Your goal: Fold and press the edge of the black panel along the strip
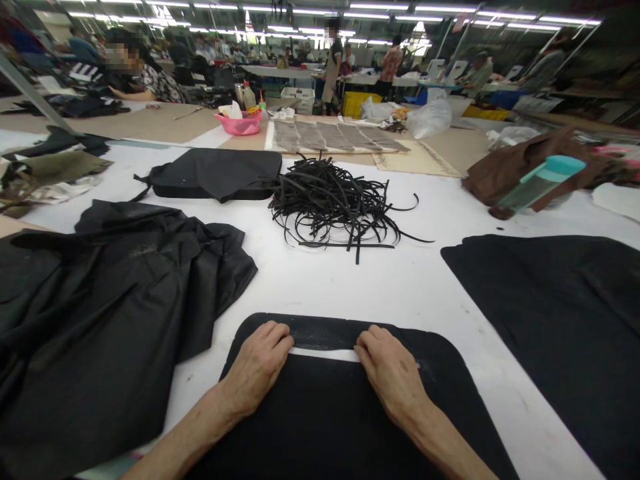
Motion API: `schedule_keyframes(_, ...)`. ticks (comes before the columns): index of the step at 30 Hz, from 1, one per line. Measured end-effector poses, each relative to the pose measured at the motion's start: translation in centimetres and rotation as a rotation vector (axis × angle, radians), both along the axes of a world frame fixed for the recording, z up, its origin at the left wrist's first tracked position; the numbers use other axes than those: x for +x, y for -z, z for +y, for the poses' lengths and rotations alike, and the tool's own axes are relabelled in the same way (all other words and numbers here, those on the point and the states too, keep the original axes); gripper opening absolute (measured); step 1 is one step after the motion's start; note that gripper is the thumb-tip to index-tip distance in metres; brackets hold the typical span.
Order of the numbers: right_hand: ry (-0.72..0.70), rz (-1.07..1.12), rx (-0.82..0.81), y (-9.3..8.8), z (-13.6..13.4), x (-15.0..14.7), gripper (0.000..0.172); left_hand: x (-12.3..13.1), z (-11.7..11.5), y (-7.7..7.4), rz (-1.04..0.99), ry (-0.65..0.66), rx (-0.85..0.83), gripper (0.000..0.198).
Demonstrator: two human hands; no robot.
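Observation:
A black fabric panel point(325, 413) with rounded far corners lies in front of me on the white tabletop. My left hand point(263, 363) is closed, its curled fingers gripping the black material near the far left corner. On the other side my right hand point(393, 370) pinches it in the same way, fingertips bent under. Between the hands runs a dark band point(325, 332) along the far edge, with a narrow white gap separating it from the black material nearer me. What the fingertips touch underneath is hidden.
Crumpled black fabric point(125, 313) lies at left, another black sheet point(565, 313) at right. Beyond are a tangle of black strips point(330, 200), a stack of black panels point(200, 173), a pink basket point(240, 125) and a bottle with a teal lid point(533, 187). People work farther back.

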State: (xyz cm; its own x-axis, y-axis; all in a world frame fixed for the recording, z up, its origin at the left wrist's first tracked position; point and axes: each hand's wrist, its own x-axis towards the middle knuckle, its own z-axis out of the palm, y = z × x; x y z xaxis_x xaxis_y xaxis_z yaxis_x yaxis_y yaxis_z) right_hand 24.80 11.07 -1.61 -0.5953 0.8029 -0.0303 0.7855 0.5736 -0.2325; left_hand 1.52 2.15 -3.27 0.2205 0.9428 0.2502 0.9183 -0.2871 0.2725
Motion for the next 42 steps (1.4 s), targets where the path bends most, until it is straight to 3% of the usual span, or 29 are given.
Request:
schedule_keyframes(12,0.014,0.039,-0.022,0.2,0.0,0.1,0.017,0.1,0.6,-0.1,-0.112,-0.09,-0.064,0.019)
schedule_keyframes(20,0.074,-0.081,-0.022,-0.1,0.1,-0.8,0.018,1.8,1.4,-1.1,0.031,-0.326,-0.209,0.021)
schedule_keyframes(29,0.105,-0.13,-0.077,-0.8,0.7,-1.1,0.018,1.9,2.0,-1.6,0.043,-0.415,-0.28,0.02)
schedule_keyframes(34,0.129,-0.108,-0.167,-1.2,1.2,-1.2,0.018,2.1,1.9,-2.1,0.037,-0.511,-0.271,0.008)
schedule_keyframes(37,0.147,-0.1,-0.194,-1.2,1.4,-1.3,0.017,2.9,1.6,-1.8,0.079,-0.464,-0.233,0.013)
schedule_keyframes(42,0.152,-0.097,-0.189,-1.2,1.3,-1.2,0.017,4.2,1.0,-0.5,0.22,-0.204,-0.115,0.021)
